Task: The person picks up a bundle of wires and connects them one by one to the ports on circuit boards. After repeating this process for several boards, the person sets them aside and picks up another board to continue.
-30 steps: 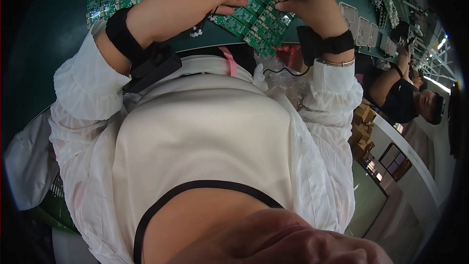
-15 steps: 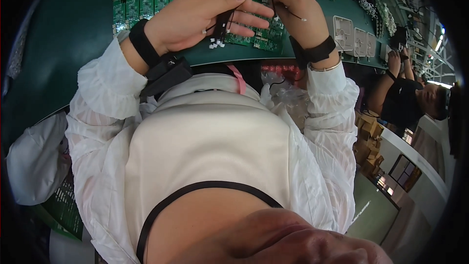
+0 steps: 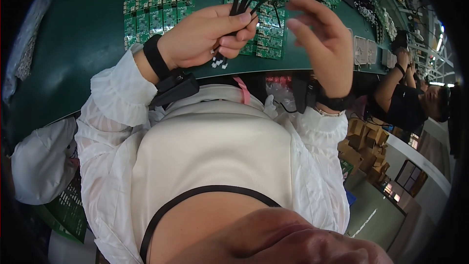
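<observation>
While the left hand (image 3: 207,36) grasps a bundle of black cables (image 3: 238,5) between thumb and fingers, the right hand (image 3: 323,41) stands apart, its fingers loosely parted, with nothing visibly held. The bundle lies left of the right fingertips; its long axis slants from white plugs (image 3: 219,63) upward and to the right. Beyond are green circuit boards (image 3: 271,41) on the table (image 3: 93,34); farther right, a co-worker (image 3: 403,99).

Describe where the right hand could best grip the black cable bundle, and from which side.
Probably the stretch just above the left hand, from the right: the black cable bundle is clasped mid-length, narrow there before fanning upward, and the right hand is open on that side.
</observation>
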`<action>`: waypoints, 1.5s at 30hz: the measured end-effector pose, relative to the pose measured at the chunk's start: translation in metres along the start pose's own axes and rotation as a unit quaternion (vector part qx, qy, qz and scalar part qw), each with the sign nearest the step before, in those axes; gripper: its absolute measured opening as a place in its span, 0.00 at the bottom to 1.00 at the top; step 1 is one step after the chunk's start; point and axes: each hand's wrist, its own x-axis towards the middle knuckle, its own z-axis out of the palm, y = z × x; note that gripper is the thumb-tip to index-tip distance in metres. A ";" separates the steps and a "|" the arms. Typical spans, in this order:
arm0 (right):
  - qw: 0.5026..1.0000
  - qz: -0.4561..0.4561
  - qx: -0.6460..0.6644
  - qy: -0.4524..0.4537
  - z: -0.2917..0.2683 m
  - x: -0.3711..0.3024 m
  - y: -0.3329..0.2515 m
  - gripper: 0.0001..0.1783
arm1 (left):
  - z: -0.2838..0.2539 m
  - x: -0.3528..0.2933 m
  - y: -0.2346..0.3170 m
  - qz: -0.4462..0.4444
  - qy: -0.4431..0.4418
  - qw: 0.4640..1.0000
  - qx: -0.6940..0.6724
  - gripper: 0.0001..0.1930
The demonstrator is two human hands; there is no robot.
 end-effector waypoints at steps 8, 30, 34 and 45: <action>0.985 -0.001 0.167 -0.038 0.015 0.015 0.021 0.18 | 0.009 -0.004 0.004 -0.042 0.006 0.999 0.003 0.12; 0.996 -0.056 -0.018 -0.068 0.062 -0.003 -0.001 0.13 | 0.000 0.014 0.002 0.181 0.044 0.978 -0.089 0.12; 0.986 -0.098 -0.132 -0.026 0.080 -0.003 -0.010 0.13 | 0.001 0.011 0.004 0.174 0.054 0.981 -0.072 0.13; 0.923 -0.144 -0.356 -0.012 0.020 -0.008 0.011 0.10 | 0.004 0.004 0.000 0.106 0.239 0.878 0.401 0.13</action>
